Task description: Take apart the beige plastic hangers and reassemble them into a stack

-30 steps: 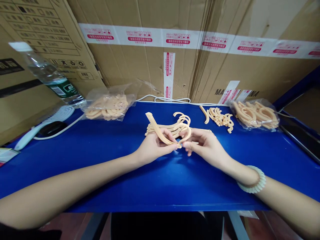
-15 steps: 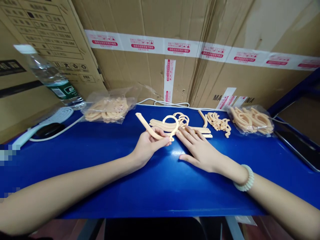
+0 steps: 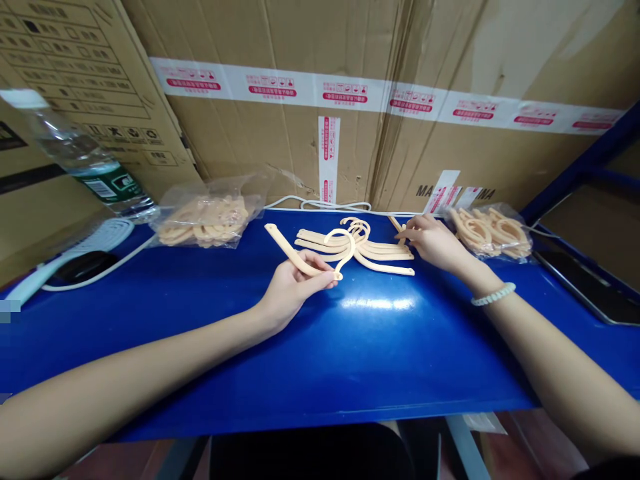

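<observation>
My left hand point(image 3: 300, 287) is closed on a beige clothes hanger piece point(image 3: 284, 244). One straight arm of it slants up to the left, and a curved hook rises to the right of my fingers. Behind it lies a stack of beige hangers point(image 3: 385, 252), their hooks overlapping in the middle. At the right end of the stack, my right hand point(image 3: 433, 241) has its fingers bent together over loose beige hanger parts point(image 3: 394, 223). My palm and fingers hide most of those parts, and what the fingertips grip cannot be made out.
Clear bags of beige parts stand at the left point(image 3: 203, 220) and right point(image 3: 493, 230). A water bottle point(image 3: 107, 180), a light-blue fan-shaped object point(image 3: 97, 240) and a black mouse-like object point(image 3: 86, 267) are far left. A phone point(image 3: 590, 287) lies right. Cardboard point(image 3: 260, 147) and a white cable point(image 3: 295, 201) line the back.
My right hand has left the stacked hangers and moved right and back to the loose parts, its fingers now bent. The left hand keeps its hold; the view has shifted slightly.
</observation>
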